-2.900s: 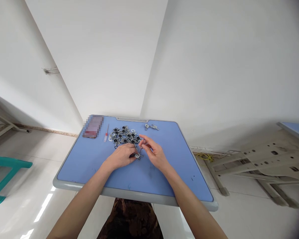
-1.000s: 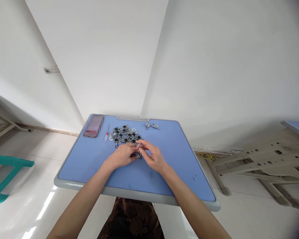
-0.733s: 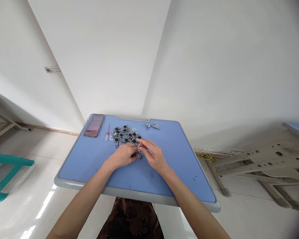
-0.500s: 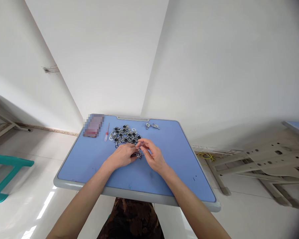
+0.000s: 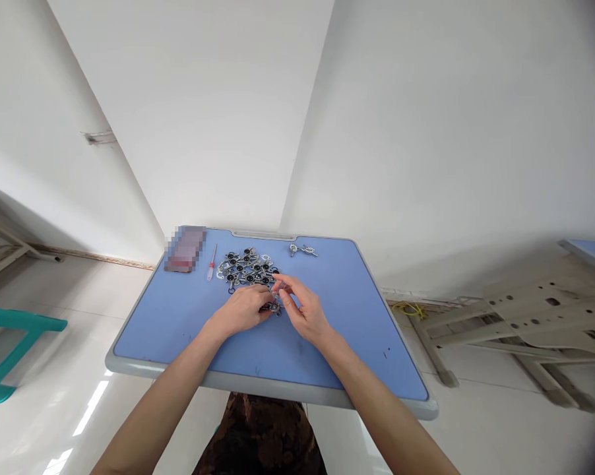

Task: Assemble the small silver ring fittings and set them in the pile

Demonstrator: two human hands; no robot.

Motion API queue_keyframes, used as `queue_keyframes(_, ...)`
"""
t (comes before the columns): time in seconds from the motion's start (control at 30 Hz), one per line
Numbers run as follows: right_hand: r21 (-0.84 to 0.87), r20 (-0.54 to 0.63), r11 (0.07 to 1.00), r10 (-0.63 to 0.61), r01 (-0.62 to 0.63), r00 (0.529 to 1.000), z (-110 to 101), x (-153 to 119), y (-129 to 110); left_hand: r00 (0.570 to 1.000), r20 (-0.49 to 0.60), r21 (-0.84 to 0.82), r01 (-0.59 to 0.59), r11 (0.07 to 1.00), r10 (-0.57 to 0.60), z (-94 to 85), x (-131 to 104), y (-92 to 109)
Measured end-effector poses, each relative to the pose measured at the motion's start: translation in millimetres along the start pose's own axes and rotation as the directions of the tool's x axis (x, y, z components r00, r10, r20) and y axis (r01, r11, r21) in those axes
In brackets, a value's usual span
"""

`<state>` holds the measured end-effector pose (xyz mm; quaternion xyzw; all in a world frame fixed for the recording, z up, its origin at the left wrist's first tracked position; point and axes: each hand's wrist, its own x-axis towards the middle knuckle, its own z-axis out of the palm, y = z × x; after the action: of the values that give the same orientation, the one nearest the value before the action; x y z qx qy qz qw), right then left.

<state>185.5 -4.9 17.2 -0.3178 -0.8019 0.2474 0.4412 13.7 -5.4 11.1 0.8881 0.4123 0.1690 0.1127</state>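
Note:
My left hand [image 5: 245,309] is closed around a small metal fitting [image 5: 276,307] with dark parts, held low over the front of the blue desk top [image 5: 297,349]. Just right of it, my right hand [image 5: 302,310] has its thumb and fingers bent together above the fitting. A small pale, see-through piece seems to be between those fingertips, too small to name. Beyond both hands lies a pile of metal fittings with black round parts [image 5: 248,267]. My fingers hide the pile's near edge and part of the held fitting.
A screwdriver [image 5: 211,266] with a clear handle and red collar lies left of the pile. A blurred-out flat object [image 5: 186,249] rests at the desk's back left corner. Several metal fittings [image 5: 303,250] lie at the back. A green stool [image 5: 15,323] stands left.
My hands stay almost in place, with the right fingers shifting slightly over the fitting. The whole view has moved a little.

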Motion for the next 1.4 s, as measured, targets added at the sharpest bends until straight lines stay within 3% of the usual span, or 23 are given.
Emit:
queue_keyframes(0.13,-0.04,-0.027,0.999,-0.018,0.017,0.999,1.2,0.2,0.9,1.0,-0.019,0.001,0.008,1.0,-0.008,-0.1,-0.2,1.1)
queue_keyframes(0.37,0.081,-0.001,0.993,0.08,-0.08,0.997,0.0,-0.1,0.3,1.0,0.001,0.012,0.011,1.0,-0.011,0.5,0.2,-0.4)
queue_keyframes(0.57,-0.032,0.003,0.999,0.035,-0.035,0.999,1.4,-0.4,0.9,1.0,-0.019,0.004,0.006,1.0,-0.006,1.2,0.1,0.4)
queue_keyframes(0.77,0.058,0.007,0.994,0.088,-0.088,0.996,1.4,0.7,2.6,1.0,0.001,0.007,0.014,1.0,-0.014,-1.1,-0.2,2.0)
queue_keyframes(1.0,-0.031,-0.013,0.998,0.047,-0.047,0.999,3.1,-0.3,4.6,1.0,-0.02,0.023,0.016,1.0,-0.015,0.2,-0.2,1.5)
queue_keyframes(1.23,0.072,0.049,0.993,0.087,-0.091,0.995,1.7,0.4,2.8,1.0,-0.006,0.003,0.008,1.0,-0.008,-0.5,-0.6,1.0)
queue_keyframes(1.4,0.062,0.026,0.993,0.102,-0.103,0.994,4.1,-0.4,4.2,1.0,-0.005,0.017,0.012,1.0,-0.012,0.3,-0.1,0.5)
